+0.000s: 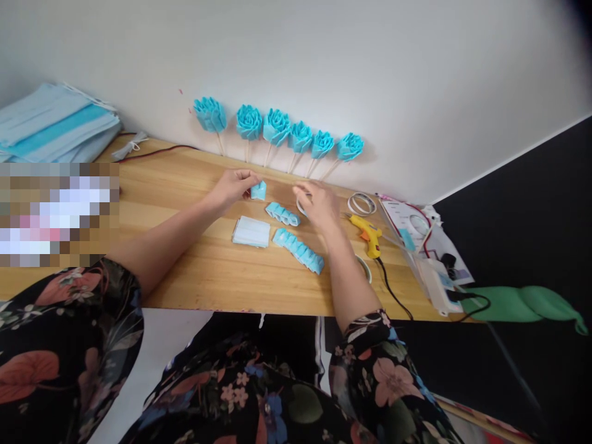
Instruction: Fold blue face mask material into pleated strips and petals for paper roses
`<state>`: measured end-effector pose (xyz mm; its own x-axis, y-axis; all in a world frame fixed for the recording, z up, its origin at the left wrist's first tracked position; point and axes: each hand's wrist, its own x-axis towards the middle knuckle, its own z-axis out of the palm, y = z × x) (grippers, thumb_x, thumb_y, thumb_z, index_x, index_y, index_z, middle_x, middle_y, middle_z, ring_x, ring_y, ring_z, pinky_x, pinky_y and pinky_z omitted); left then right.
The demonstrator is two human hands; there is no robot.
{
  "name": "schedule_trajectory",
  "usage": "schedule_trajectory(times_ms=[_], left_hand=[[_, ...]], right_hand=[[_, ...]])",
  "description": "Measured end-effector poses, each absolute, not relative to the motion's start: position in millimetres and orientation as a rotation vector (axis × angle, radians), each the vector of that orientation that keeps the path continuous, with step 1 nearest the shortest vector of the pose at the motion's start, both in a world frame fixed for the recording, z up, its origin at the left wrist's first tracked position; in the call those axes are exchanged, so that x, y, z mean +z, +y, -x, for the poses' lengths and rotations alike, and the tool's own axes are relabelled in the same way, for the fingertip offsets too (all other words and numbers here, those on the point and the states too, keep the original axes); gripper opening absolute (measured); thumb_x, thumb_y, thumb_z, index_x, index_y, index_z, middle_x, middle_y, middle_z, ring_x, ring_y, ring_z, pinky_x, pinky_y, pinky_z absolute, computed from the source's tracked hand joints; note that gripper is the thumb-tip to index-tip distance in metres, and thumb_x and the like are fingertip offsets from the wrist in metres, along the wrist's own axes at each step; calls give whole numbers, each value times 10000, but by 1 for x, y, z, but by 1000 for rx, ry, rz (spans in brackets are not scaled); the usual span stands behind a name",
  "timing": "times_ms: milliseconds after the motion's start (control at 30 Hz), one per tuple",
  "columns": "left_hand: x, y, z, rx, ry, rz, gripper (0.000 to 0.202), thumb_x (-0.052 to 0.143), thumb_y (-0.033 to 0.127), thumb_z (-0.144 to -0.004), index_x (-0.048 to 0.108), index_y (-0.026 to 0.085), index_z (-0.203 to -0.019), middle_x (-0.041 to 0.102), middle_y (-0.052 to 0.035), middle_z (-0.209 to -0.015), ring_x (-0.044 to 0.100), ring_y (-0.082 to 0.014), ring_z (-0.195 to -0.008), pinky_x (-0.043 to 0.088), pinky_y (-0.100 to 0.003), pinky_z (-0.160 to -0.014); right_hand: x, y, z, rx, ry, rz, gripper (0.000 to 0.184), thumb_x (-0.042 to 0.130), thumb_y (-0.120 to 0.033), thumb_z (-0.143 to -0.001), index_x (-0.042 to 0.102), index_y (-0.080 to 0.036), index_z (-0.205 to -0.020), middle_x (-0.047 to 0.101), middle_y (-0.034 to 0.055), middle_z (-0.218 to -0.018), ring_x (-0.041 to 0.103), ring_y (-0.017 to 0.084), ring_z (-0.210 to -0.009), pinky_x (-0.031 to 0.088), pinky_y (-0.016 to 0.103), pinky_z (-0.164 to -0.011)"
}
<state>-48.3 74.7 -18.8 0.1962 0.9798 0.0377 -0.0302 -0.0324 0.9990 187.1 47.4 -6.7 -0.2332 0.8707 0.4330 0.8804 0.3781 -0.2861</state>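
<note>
My left hand pinches a small folded light-blue piece, which looks like cut mask fabric. My right hand hovers a short way to the right, its fingers curled together. Whatever is between those fingertips is too small to make out. Partly behind the right hand, a white tape ring shows. Below the hands lie a short row of folded blue pieces and a longer row. Left of the longer row sits a stack of pale rectangular pieces.
Several blue flowers on sticks lean along the wall. A yellow glue gun, tape rolls and a white power strip occupy the right side. Blue masks are piled at far left. Cords cross the wooden table.
</note>
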Motion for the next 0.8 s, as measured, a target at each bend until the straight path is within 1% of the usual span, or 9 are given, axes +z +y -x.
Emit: schedule_trajectory(times_ms=[33,100,233,300,367,433,567,700,800], left_hand=[[-19,75,49,1099,1027,-1314,209,673,314,-774,618,159,-646,558,9,-565,474,-93,-513,373,-225,-534],[-20,75,49,1094,1021,-1344,222,674,311,-785,608,162,-635,553,11,-563,471,-90,-510,367,-224,-531],[-20,75,48,1080,1015,-1396,265,697,356,-776,596,163,-626,547,13,-565,475,-89,-523,356,-215,-524],[-20,75,48,1074,1033,-1399,281,714,393,-749,604,160,-638,552,13,-570,475,-94,-530,353,-216,-521],[-20,75,49,1058,1057,-1397,289,716,418,-732,624,154,-662,573,8,-588,476,-97,-536,354,-221,-524],[-19,75,49,1046,1082,-1402,282,707,419,-729,648,146,-684,596,-1,-610,480,-100,-544,362,-228,-533],[-16,75,50,1026,1105,-1460,253,683,391,-747,674,142,-702,615,-11,-622,498,-108,-560,389,-235,-553],[-15,73,50,990,1098,-1551,232,662,365,-759,668,147,-680,617,-5,-612,514,-113,-571,399,-236,-562],[-16,72,49,984,1070,-1642,245,656,368,-762,651,148,-654,584,12,-584,488,-102,-561,358,-234,-552]], right_hand=[[-11,47,-181,-7,-2176,1470,261,558,-361,-974,746,-222,-1090,756,82,-1135,662,266,-1082,479,414,-942],[-20,47,-171,-19,-2344,1426,232,571,-338,-968,753,-222,-1052,765,88,-1057,670,265,-1027,483,403,-898],[-31,48,-158,-5,-2440,1443,205,573,-256,-954,743,-218,-1062,751,102,-1068,656,270,-1040,465,386,-891],[-30,48,-155,37,-2418,1473,190,569,-211,-935,743,-204,-1012,747,105,-1052,653,264,-1040,462,373,-889],[-25,47,-156,123,-2372,1500,162,577,-188,-905,737,-193,-928,753,91,-996,665,252,-994,466,359,-868],[-20,45,-160,291,-2270,1495,125,596,-196,-875,721,-192,-883,759,63,-940,681,225,-924,475,338,-841],[-9,42,-166,676,-2021,1287,114,636,-271,-838,694,-193,-897,751,20,-896,689,178,-852,499,295,-801],[-1,34,-162,710,-2034,1128,120,630,-280,-848,699,-199,-903,740,15,-906,671,165,-868,494,291,-824],[1,29,-156,705,-2049,1089,123,625,-272,-858,683,-203,-941,732,21,-948,661,164,-903,484,298,-848]])
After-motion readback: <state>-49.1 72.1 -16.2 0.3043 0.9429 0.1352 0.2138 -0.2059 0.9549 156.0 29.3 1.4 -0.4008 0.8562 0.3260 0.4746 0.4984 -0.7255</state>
